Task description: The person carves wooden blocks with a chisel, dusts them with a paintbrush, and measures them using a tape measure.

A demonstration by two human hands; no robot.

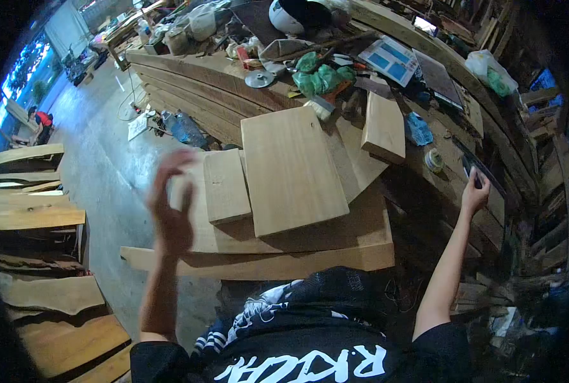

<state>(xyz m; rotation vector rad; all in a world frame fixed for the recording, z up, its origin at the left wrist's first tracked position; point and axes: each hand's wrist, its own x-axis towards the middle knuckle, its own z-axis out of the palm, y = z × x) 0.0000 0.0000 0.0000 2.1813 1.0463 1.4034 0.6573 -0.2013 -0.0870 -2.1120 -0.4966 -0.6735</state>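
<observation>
My left hand [173, 214] is raised left of the boards, blurred by motion, its fingers curved and apart from the thumb with nothing visible between them. Nearest to it is a small wooden block [226, 185]. Beside that block lies a larger flat wooden board [294, 169], both resting on a wide wooden panel [224, 239]. Far to the right, my right hand [477, 190] is closed on a small dark object that I cannot make out. A long dark strip lies by these fingers; whether it is part of the held thing cannot be told.
Behind the boards are a thick wood block [385, 127], a brush [320, 108], green plastic bags [319, 76], a metal disc [259, 78] and a tape roll [433, 159]. Slabs [48, 293] are stacked at left. A person [42, 124] sits far off on the floor.
</observation>
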